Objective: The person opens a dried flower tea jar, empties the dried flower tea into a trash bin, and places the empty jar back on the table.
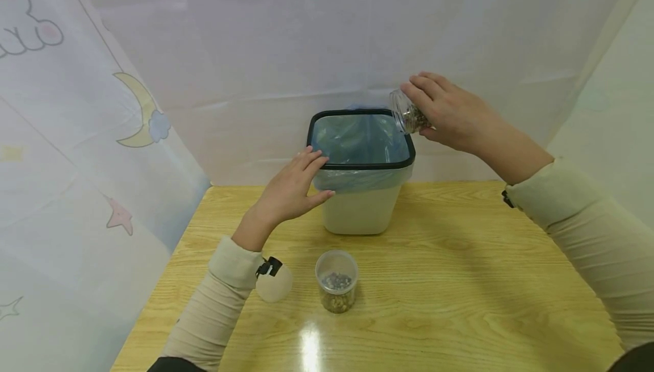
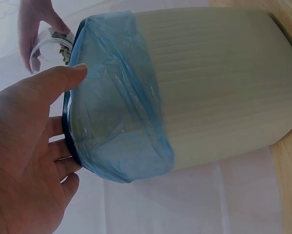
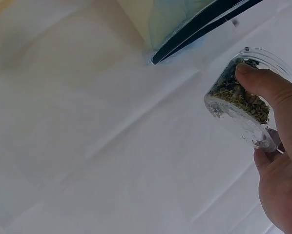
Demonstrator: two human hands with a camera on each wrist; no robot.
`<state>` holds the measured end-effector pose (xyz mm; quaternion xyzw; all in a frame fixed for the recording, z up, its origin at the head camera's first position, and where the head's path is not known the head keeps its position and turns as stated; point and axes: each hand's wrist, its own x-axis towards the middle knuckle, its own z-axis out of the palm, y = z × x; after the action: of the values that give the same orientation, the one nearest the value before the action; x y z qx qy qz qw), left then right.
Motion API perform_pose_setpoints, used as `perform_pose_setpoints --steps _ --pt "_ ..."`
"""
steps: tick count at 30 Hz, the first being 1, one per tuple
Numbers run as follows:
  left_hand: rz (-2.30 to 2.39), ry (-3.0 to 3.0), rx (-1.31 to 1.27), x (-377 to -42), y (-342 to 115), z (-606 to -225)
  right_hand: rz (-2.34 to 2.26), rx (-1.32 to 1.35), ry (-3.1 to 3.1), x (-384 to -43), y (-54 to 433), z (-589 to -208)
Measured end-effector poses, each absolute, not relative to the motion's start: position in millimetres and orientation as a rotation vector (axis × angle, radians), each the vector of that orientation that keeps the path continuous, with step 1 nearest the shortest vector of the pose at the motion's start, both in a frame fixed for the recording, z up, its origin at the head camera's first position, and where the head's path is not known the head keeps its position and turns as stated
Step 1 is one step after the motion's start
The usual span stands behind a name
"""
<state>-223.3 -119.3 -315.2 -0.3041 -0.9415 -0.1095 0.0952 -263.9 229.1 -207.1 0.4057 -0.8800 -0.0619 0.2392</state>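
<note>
My right hand (image 1: 455,113) grips a clear jar (image 1: 401,112) tilted on its side above the right rim of a bin (image 1: 357,207). The jar's mouth faces the bin. Dry, leafy greenish-brown bits and darker pieces (image 3: 241,100) lie inside it. A small dark speck (image 3: 235,22) shows between jar and bin in the right wrist view. The pale bin has a black rim (image 1: 370,166) and a blue bag liner (image 2: 121,107) folded over its edge. At the bin's left corner my left hand (image 1: 291,187) touches the rim, fingers extended and thumb apart.
A second clear container (image 1: 337,281), lidless, stands on the wooden table (image 1: 460,281) with grey pieces over yellowish ones. Beside it, partly behind my left wrist, lies a round translucent lid (image 1: 276,287). White sheets (image 1: 255,48) hang behind and at the sides.
</note>
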Motion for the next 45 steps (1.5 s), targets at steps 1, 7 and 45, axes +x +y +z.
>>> perform_pose_setpoints --steps 1,7,45 --pt "-0.325 -2.791 -0.902 -223.5 -119.3 -315.2 -0.168 1.111 -2.409 -263.8 229.0 -206.9" --pt "-0.328 -2.788 -0.906 -224.6 -118.8 -315.4 -0.172 1.118 -2.404 -263.4 228.5 -205.6" --pt "-0.311 -2.764 -0.921 -225.0 -121.0 -316.2 -0.208 1.162 -2.395 -262.1 224.7 -202.9"
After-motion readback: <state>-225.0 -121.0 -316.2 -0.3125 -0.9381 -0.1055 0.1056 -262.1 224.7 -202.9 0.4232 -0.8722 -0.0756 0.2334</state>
